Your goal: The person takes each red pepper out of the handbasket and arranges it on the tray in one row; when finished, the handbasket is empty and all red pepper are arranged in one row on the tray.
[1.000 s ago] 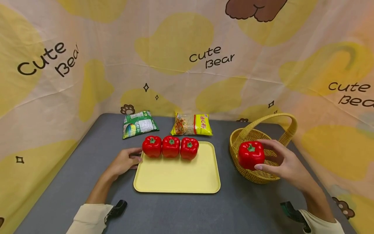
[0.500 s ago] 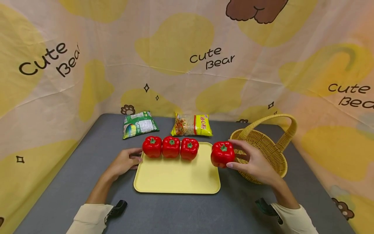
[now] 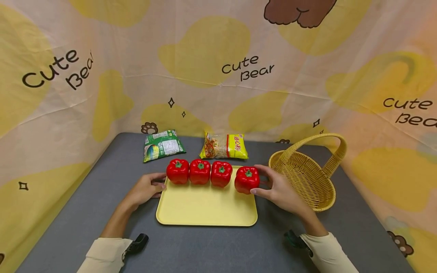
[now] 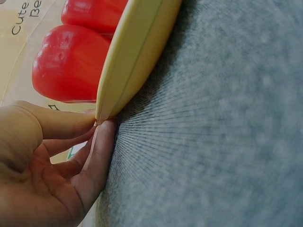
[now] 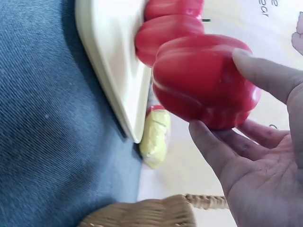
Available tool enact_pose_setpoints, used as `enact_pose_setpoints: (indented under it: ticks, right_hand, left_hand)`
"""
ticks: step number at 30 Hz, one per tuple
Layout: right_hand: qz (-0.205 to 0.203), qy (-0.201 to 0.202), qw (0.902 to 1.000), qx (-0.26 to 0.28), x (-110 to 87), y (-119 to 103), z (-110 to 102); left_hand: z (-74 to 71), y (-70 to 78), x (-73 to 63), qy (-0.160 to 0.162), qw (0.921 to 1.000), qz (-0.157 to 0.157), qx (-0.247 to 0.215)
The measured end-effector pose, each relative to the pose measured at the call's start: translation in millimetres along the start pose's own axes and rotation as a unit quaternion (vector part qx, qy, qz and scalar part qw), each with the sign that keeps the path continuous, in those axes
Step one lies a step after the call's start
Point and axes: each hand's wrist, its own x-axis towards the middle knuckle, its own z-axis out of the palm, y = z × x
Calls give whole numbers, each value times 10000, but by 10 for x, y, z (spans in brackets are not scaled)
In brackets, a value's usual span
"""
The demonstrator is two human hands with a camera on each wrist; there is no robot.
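Observation:
My right hand (image 3: pixel 281 191) grips a red bell pepper (image 3: pixel 246 179) by its right side, over the right end of the yellow tray (image 3: pixel 205 208). In the right wrist view the held pepper (image 5: pixel 203 80) hangs above the tray's surface, thumb on one side and fingers on the other. Three more red bell peppers (image 3: pixel 199 171) stand in a row along the tray's back left edge, green stems up. At the tray's left edge, my left hand (image 3: pixel 145 188) pinches the rim between thumb and fingers, as the left wrist view shows.
A wicker basket (image 3: pixel 307 182) with a tall handle stands right of the tray, partly behind my right hand. Behind the tray lie a green packet (image 3: pixel 164 145) and a yellow packet (image 3: pixel 224 145) on the grey table (image 3: pixel 211 250). Printed cloth (image 3: pixel 205 87) surrounds the table.
My right hand has carried the pepper leftward from above the basket to over the tray's right end. The left hand has stayed at the tray's rim.

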Motion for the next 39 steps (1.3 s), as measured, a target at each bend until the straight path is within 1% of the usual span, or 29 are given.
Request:
enact_pose_setpoints:
  ticks: [5,13,18,26,32,39]
  right_hand:
    - [111,14,9998,-136,50,54,67]
    - [252,-95,9996,19,132,131,150]
    - [290,-116,9995,-55,152,155,174]
    - [273,-156,9995,9,169,193,189]
    - [391,-46,9992,21,185,203,214]
    - [248,84,9996,-92,216,200,242]
  left_hand:
    - [-6,0,-1,-1,10000,5,-11]
    - [-8,-1,-5,-21,10000,-8,-12]
    - [2,6,-13,-10,10000,-30,12]
    - [10,25,-31,-6,10000,-9,-15]
    - [-1,23,-31,-18,10000,-27,-36]
    - [1,23,-18,5,10000,-22,-9]
